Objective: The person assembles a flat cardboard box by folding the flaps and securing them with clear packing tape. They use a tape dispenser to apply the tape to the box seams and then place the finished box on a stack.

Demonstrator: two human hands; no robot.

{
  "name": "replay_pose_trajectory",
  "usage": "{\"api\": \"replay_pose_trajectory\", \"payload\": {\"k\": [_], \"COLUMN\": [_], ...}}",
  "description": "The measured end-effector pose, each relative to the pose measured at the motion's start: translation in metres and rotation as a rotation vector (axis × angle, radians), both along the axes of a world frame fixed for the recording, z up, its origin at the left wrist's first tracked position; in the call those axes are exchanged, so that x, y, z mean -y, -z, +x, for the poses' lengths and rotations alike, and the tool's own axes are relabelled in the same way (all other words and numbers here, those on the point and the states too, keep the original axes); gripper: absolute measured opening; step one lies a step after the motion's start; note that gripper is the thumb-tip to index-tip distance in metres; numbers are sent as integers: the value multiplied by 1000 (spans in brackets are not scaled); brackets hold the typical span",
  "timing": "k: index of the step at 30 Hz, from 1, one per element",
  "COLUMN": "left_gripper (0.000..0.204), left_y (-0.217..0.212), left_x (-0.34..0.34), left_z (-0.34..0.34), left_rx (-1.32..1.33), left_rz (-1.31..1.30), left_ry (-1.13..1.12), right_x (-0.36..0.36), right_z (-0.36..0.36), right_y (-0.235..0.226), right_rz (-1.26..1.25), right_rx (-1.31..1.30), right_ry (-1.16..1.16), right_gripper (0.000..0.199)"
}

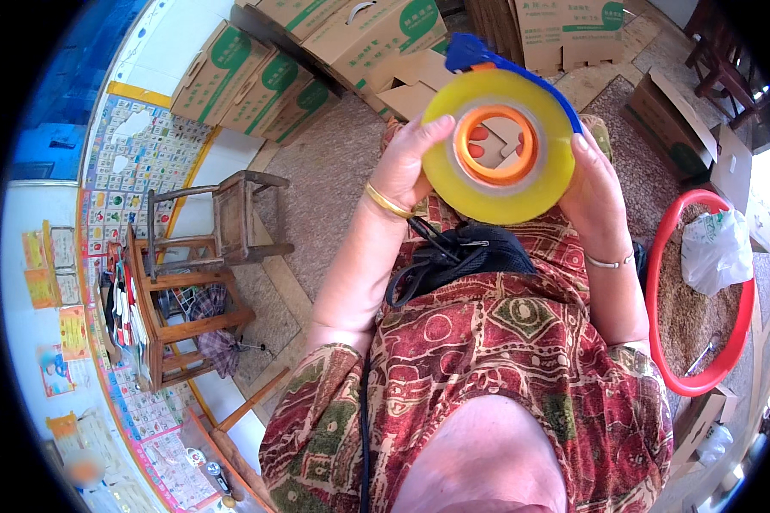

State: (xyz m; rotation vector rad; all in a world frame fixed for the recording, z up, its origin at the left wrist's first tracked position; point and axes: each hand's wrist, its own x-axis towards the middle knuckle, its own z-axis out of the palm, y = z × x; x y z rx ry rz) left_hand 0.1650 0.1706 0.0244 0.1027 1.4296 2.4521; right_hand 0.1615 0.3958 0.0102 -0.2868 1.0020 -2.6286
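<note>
Held up in front of me between both hands is a tape dispenser with a big roll of yellowish packing tape, an orange ring at its core and a blue frame along its top and right side. My left hand grips the roll's left edge, thumb on its face. On the opposite edge, my right hand closes round the roll near the end of the blue frame. Some fingertips show through the orange ring, behind the roll. A black pouch with a strap lies at my lap.
Cardboard boxes with green print stand ahead, and an open carton lies far right. To my right is a red tub of brown grainy stuff with a white plastic bag on it. Wooden chairs stand left, by a poster-covered wall.
</note>
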Motion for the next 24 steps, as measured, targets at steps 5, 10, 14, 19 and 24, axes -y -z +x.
{"api": "replay_pose_trajectory", "payload": {"k": [5,10,14,19,24], "left_gripper": [47,47,49,50,50], "left_y": [15,12,9,11,14], "left_x": [-4,-2,-4,0,1], "left_z": [-6,-5,-3,3,6], "left_rx": [151,87,57,22,9], "left_rz": [335,478,384,345,331], "left_ry": [5,36,-74,-77,-97], "right_x": [4,16,22,24,22], "right_z": [3,11,18,23,22], "right_y": [-13,-16,-17,-21,-23], "right_rz": [-289,-206,-149,-62,-36], "right_rx": [-74,-86,-107,-138,-116], "right_ry": [-161,-113,-95,-80,-75], "right_gripper": [58,67,74,76,73]}}
